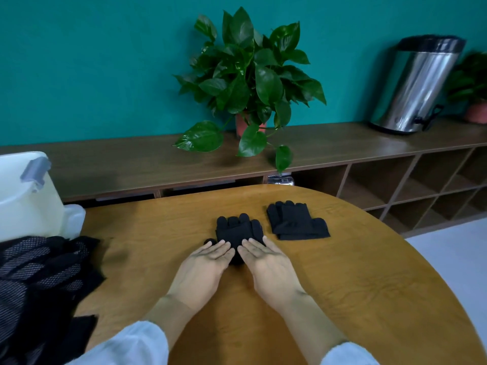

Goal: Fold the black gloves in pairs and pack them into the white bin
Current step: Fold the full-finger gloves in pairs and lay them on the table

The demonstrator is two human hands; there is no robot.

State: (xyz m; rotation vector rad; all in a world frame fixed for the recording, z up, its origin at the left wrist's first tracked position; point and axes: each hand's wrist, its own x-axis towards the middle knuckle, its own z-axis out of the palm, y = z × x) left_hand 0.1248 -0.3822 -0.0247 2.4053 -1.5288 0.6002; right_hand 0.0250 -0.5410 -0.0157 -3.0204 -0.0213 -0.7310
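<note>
Both hands lie flat with fingers straight: the left hand (203,270) and right hand (268,267) press side by side on the near end of a black knitted glove pair (238,229) on the oval wooden desk (369,285). Just right of it rests 1 folded black glove pair (297,222). A heap of dotted black gloves (39,275) covers the desk's left edge, near the white plastic bin (23,201), whose inside is probably hidden.

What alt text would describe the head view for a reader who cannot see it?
Left hand and right hand press flat on a black glove pair on the wooden table; a folded pair lies to its right, a glove pile and white bin on the left.
</note>
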